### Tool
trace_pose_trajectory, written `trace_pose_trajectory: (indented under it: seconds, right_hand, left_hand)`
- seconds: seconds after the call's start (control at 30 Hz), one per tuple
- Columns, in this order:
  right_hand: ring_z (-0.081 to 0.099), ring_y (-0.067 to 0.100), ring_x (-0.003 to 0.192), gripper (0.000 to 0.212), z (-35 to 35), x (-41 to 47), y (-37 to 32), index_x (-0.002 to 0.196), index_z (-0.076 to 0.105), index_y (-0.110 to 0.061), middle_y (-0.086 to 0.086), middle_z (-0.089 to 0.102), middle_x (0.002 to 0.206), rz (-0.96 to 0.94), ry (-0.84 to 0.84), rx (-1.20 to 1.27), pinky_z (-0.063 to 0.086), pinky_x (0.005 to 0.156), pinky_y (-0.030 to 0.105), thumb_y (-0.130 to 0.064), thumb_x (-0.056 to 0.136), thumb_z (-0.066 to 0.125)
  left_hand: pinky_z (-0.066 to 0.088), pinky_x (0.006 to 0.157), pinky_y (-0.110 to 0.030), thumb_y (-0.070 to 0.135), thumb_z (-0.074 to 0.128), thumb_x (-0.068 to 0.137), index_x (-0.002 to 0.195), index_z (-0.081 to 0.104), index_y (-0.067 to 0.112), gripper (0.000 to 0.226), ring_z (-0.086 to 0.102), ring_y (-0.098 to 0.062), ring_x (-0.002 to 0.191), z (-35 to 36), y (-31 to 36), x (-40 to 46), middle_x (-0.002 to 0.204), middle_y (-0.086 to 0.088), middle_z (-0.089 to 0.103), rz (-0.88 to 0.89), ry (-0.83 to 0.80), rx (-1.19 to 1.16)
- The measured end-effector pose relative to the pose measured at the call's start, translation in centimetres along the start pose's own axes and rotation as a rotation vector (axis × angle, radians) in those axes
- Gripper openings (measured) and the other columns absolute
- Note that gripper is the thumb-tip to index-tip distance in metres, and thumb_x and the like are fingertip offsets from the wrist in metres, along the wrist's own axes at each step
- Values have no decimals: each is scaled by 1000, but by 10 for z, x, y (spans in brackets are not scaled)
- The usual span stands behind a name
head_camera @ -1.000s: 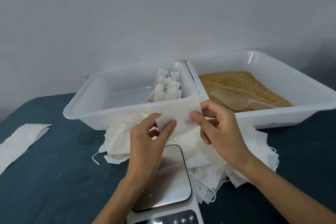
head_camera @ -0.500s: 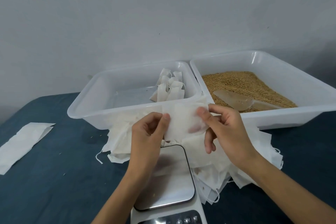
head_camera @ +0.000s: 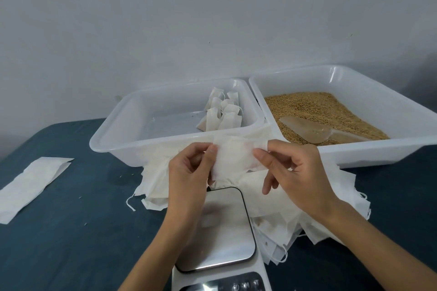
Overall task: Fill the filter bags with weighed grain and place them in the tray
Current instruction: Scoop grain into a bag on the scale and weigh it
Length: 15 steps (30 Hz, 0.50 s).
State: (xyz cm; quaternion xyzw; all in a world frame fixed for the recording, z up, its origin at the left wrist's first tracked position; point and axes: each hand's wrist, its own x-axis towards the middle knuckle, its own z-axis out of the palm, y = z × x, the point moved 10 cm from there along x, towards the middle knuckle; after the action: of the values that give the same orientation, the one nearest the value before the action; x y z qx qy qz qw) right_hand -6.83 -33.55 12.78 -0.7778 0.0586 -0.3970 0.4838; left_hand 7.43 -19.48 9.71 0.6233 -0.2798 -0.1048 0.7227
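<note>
Filter bag (head_camera: pixel 233 157) held above scale (head_camera: pixel 224 229), empty; left hand (head_camera: pixel 189 172) grip pinches its left edge, right hand (head_camera: pixel 295 172) grip pinches right edge. Filled bags (head_camera: pixel 222 113) in tray (head_camera: pixel 123 146).

2 bare forearms enter from the near edge, with no sleeve, glove, watch or ring visible on either. The left hand (head_camera: pixel 189 172) and right hand (head_camera: pixel 295 172) each have slim fingers and short, unpainted nails. Both wrists are uncovered right to the frame's edge.
</note>
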Motion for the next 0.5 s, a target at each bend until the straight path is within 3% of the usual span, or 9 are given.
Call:
trace_pose_trajectory:
  seconds: [0.13,0.2,0.37,0.43,0.5]
  right_hand:
    - [69,17,47,44,1,0,-2,63,49,-8,7,40,54,8,-25,22,41,41,42,-30,99,62]
    - [69,19,47,43,1,0,-2,63,48,-13,2,39,53,17,-32,47,40,39,33,-29,100,62]
    - [68,20,44,40,-2,2,-4,63,49,-33,-4,43,48,-8,-16,48,37,35,42,-27,101,61]
    - [67,21,42,35,-5,3,-5,66,54,-30,0,47,47,0,-21,40,38,35,41,-33,100,61]
    - [65,21,41,31,-4,5,-7,75,62,-25,7,52,47,27,-73,39,41,36,38,-46,98,59]
  left_hand:
    - [39,50,-20,15,63,103,93,75,20,16,39,-13,52,-3,0,-1,58,-7,52,-3,21,2]
    - [38,49,-20,14,63,103,94,75,24,17,37,-15,51,-3,-1,0,58,-11,49,-16,11,-7]
    - [43,60,-24,21,63,104,99,72,23,10,44,-16,57,-6,4,-1,62,-6,54,31,45,65]
    - [49,75,-23,37,65,100,109,70,29,13,61,-9,76,-6,22,-4,83,10,67,165,37,160]
    - [46,95,-17,52,72,89,127,62,35,43,64,-7,115,9,38,-12,120,15,68,302,-103,311]
